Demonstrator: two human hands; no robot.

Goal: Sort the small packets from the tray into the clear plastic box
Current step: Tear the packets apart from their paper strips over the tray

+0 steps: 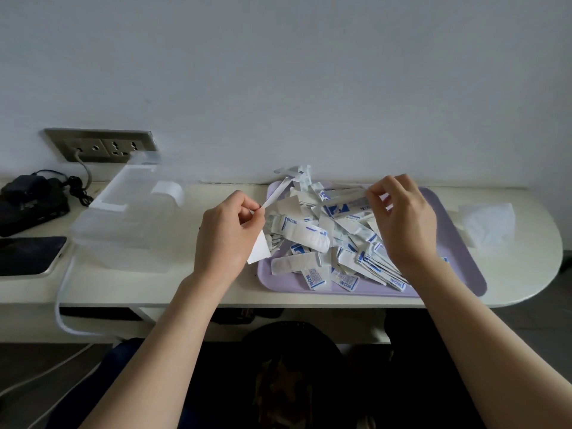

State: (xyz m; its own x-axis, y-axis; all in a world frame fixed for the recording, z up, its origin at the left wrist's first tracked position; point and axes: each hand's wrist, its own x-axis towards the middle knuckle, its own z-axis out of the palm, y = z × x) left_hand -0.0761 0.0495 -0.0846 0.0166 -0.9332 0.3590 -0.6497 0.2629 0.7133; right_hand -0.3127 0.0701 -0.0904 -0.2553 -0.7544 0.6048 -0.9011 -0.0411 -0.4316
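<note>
White packets with blue print lie heaped on a purple tray on the counter. The left hand pinches a white strip; the right hand pinches a packet above the heap. The clear box sits left of the tray, beside a phone.

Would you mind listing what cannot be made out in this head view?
- Print on the packets: too small.
- Clear plastic box contents: hazy walls hide them.
- Tray centre: buried under packets.
- What the right hand pinches: fingers cover it.
- Left hand: a white strip shows, but its palm is hidden.
</note>
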